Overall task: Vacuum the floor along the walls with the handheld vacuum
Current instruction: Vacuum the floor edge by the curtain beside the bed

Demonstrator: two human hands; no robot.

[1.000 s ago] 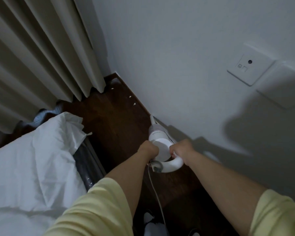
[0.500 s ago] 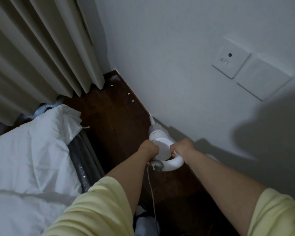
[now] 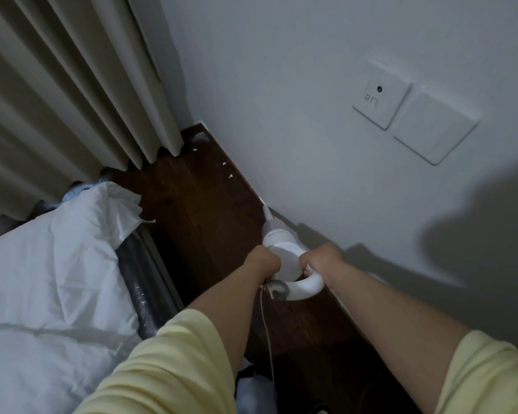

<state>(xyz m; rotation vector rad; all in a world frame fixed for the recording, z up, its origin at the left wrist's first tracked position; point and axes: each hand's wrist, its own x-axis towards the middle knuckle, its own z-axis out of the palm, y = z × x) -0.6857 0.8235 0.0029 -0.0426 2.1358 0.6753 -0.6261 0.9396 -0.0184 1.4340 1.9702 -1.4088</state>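
A: Where is the handheld vacuum [image 3: 280, 252] held?

B: Low over the dark floor [image 3: 198, 210], its nozzle [image 3: 266, 212] laid at the foot of the wall [image 3: 296, 85].

A: And the grip?

B: The looped handle is clasped by the right hand [image 3: 320, 258], fingers curled round it. The body is gripped by the left hand [image 3: 262, 261], apparently; its fingers are hidden.

A: Anything ahead?

B: White scraps [image 3: 226, 170], seen beside the wall, near the curtain [image 3: 72, 85].

small illegible print on handheld vacuum [image 3: 278, 246], unreadable mark on wall plate [image 3: 379, 95]
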